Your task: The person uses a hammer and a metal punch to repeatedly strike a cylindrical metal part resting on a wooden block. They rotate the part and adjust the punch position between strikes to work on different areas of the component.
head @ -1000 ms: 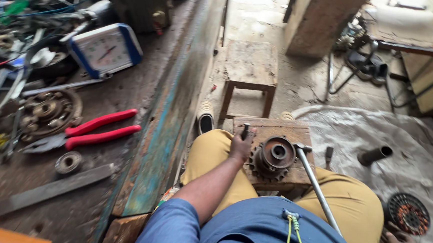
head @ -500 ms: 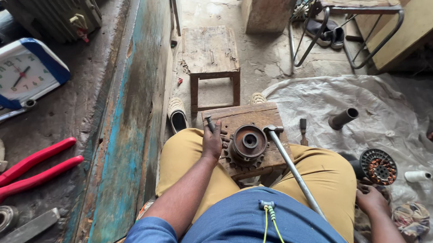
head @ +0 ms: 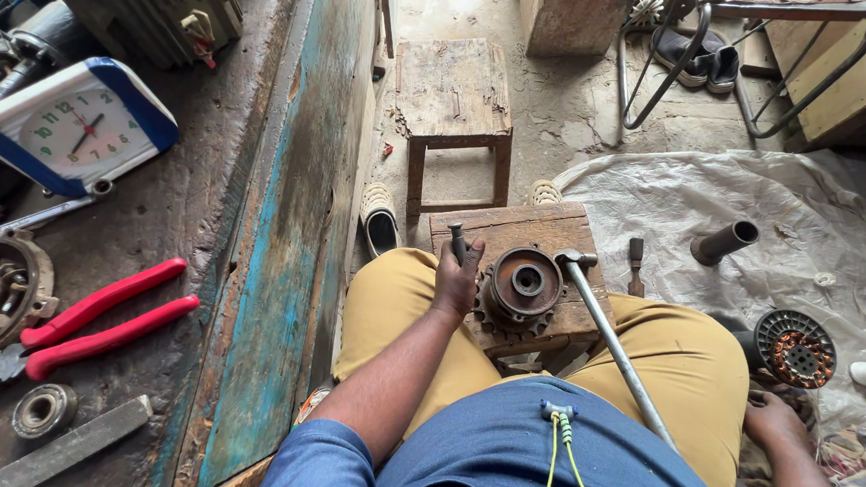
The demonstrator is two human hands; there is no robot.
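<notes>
Right hand (head: 776, 421) lowered to the floor beside the stator (head: 793, 348), view shifted rightward

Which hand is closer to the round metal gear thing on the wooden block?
Left. The left hand rests right beside the gear; the right hand is down by the floor.

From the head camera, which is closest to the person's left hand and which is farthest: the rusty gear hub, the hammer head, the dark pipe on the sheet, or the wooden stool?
From the left hand:
1. Rusty gear hub, just to its right on the wooden block.
2. Hammer head, beyond the hub, same block.
3. Wooden stool ahead and dark pipe far right: too close to call.
</notes>
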